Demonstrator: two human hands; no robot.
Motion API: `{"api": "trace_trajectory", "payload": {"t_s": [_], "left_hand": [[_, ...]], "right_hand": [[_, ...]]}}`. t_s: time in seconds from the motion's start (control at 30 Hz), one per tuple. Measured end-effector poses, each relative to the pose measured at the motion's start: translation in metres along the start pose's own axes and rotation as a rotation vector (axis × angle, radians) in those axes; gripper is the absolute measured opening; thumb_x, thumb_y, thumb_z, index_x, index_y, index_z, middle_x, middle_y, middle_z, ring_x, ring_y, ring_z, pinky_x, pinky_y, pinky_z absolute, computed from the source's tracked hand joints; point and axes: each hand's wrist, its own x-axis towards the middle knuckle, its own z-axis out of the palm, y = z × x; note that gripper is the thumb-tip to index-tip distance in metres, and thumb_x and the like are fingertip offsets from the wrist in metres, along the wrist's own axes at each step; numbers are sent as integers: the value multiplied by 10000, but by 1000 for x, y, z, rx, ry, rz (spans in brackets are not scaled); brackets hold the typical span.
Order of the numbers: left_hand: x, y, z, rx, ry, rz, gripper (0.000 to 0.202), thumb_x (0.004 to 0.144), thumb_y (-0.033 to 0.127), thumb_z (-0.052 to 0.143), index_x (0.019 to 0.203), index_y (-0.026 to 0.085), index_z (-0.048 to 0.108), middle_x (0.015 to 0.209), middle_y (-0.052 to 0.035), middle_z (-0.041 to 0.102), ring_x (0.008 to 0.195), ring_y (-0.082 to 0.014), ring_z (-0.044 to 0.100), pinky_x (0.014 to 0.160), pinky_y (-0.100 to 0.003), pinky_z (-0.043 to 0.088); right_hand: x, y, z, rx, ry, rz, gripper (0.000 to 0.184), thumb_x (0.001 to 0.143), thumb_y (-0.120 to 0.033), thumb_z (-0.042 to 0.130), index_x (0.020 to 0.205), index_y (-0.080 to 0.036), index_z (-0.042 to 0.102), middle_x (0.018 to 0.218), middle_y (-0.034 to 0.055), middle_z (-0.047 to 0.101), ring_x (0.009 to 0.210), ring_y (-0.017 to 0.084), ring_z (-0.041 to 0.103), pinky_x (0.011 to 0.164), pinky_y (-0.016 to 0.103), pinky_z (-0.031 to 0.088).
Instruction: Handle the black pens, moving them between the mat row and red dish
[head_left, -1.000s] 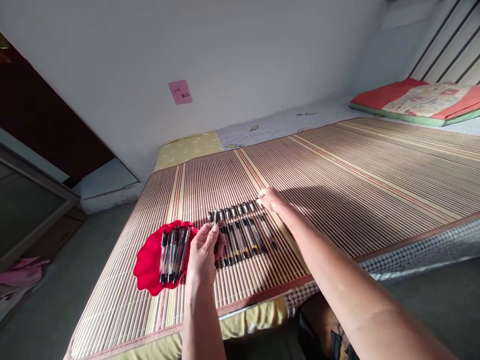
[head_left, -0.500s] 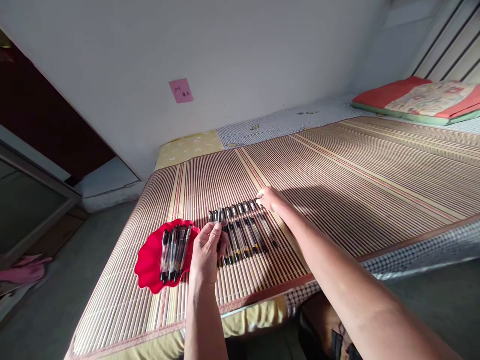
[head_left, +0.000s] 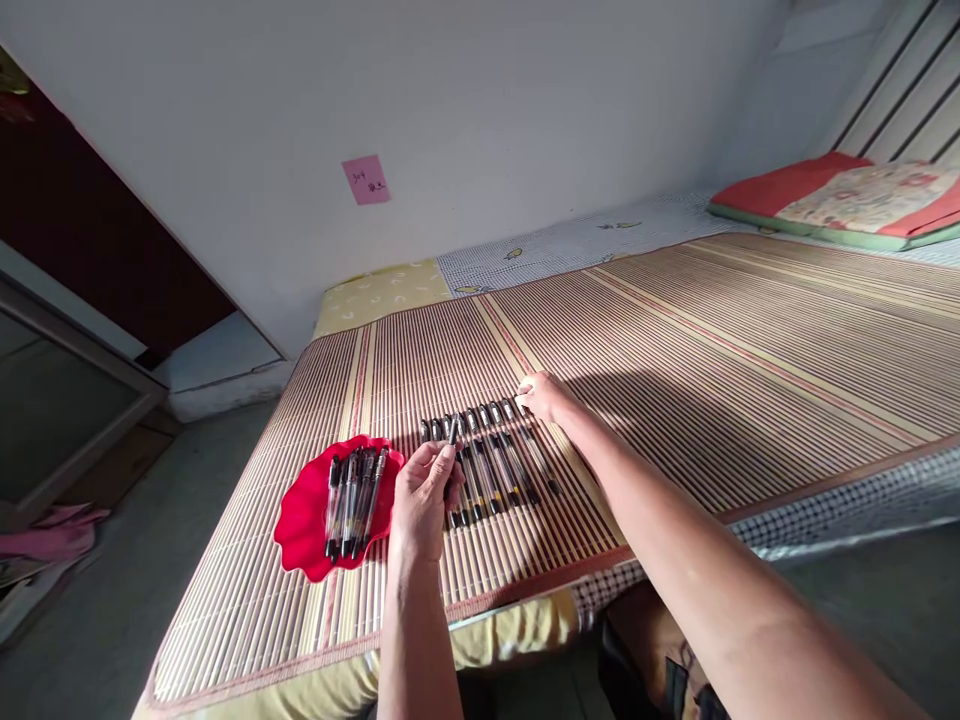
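Observation:
My left hand [head_left: 426, 495] is closed around a dark pen [head_left: 453, 430], whose tip points up past the thumb. Below and right of it, several clear-barrelled pens [head_left: 495, 470] with black ends lie side by side on the striped mat [head_left: 645, 350]. Along their upper ends runs a row of black pieces [head_left: 472, 418], which look like pen caps. At the right end of this row my right hand [head_left: 541, 396] pinches the top of the last pen [head_left: 544, 460]; its fingertips hide the exact grip. A red scalloped plate [head_left: 296, 525] on the left holds several more pens [head_left: 354, 500].
The mat covers a bed with a yellow and checked sheet [head_left: 517, 255]. A folded red, floral and green quilt [head_left: 840, 200] lies at the far right. A pink note [head_left: 366, 180] is on the white wall [head_left: 525, 100]. The bed's front edge faces me.
My left hand with its pen has shifted slightly right and up in view. My right hand stays at the row's right end. The whole view has moved a little.

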Motion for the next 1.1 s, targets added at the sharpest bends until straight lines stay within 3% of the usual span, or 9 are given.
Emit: {"api": "trace_trajectory", "payload": {"t_s": [0.2,0.3,0.4,0.5,0.57,0.63,0.87,0.93,1.1], "left_hand": [[-1,1,3,-3,-5,11,424,748,534,848,871,163,684,603,37,606,409,-38,404,401,-166,259],[-2,3,4,-2,5,9,432,726,529,866,862,163,681,599,40,605,419,-44,418,411,-166,286],[-1,2,4,-16,28,9,445,701,528,885,857,172,667,598,44,605,426,-49,426,412,-167,291],[-1,0,5,-10,78,47,422,704,505,890,854,186,659,632,47,607,458,-55,441,432,-171,312],[-2,0,7,15,124,102,385,711,474,890,858,193,671,642,56,583,483,-61,441,455,-178,330],[-4,0,11,65,160,154,341,721,438,884,878,200,697,650,60,557,502,-72,432,465,-188,331],[-9,-1,20,297,282,221,243,738,356,869,798,207,687,551,61,520,479,-94,407,456,-205,270],[-10,0,19,277,218,168,261,778,399,839,792,207,663,503,60,517,448,-98,419,450,-209,270],[-10,3,17,63,-154,-6,433,879,604,693,851,172,669,554,35,538,457,-92,442,461,-213,314]], "right_hand": [[-8,-6,-2,31,-20,47,264,903,-102,686,1156,-110,760,1014,99,788,657,131,675,548,222,480],[-12,-11,-8,43,5,39,207,879,-89,718,1078,-104,773,1029,109,787,703,145,686,557,227,475],[-26,-19,-14,67,76,5,208,920,-170,714,1116,-113,754,1095,120,774,792,163,699,604,238,492],[-53,-31,-16,323,79,-184,213,983,-291,662,1111,-139,739,1086,109,766,818,152,700,664,248,537],[-74,-41,-10,623,-81,-383,238,975,-380,673,1017,-159,751,1026,99,766,795,150,698,689,271,571],[-92,-51,-1,845,-195,-480,303,923,-474,724,961,-175,759,969,84,761,789,156,696,695,291,585],[-109,-66,24,1158,-51,-334,378,737,-559,858,805,-200,761,799,32,720,728,158,647,694,299,550],[-107,-62,24,1177,-45,-343,371,739,-555,856,808,-202,767,794,25,716,742,158,641,733,306,542],[-103,-51,19,1139,-138,-390,350,789,-538,822,845,-197,767,790,17,705,759,160,627,761,313,516]]}}
